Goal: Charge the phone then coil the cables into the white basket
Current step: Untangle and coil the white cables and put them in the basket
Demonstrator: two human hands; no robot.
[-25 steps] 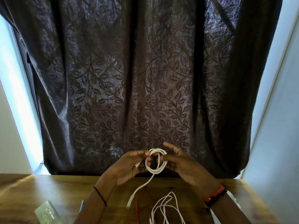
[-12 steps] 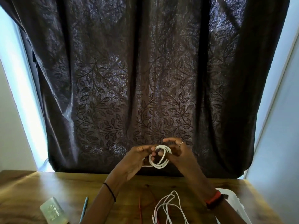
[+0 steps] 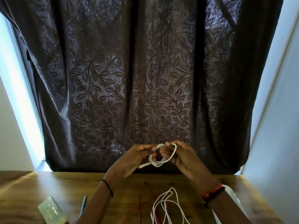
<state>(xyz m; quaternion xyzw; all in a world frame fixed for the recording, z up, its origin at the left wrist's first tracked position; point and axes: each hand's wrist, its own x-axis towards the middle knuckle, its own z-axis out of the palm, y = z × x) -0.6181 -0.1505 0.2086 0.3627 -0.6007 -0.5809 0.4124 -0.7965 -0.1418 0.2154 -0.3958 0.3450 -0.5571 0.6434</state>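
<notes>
Both hands are raised above the wooden table (image 3: 48,183) in front of a dark curtain. Between them is a white cable (image 3: 168,157) wound into a small coil. My left hand (image 3: 134,159) pinches the coil's left side, and a short plug end lies across its palm. My right hand (image 3: 182,157) grips the coil's right side with fingers curled through the loop. More loose white cables (image 3: 168,206) and a thin red cable (image 3: 139,206) lie on the table below. The white basket (image 3: 233,201) shows only as an edge behind my right forearm.
A pale rectangular device (image 3: 51,210) lies at the table's lower left, with a light blue pen (image 3: 83,206) beside it. The patterned dark curtain (image 3: 145,78) hangs right behind the table's far edge. Light walls flank it on both sides.
The dangling tail of the white cable has been wound up into the coil. Both hands have stayed together above the table.
</notes>
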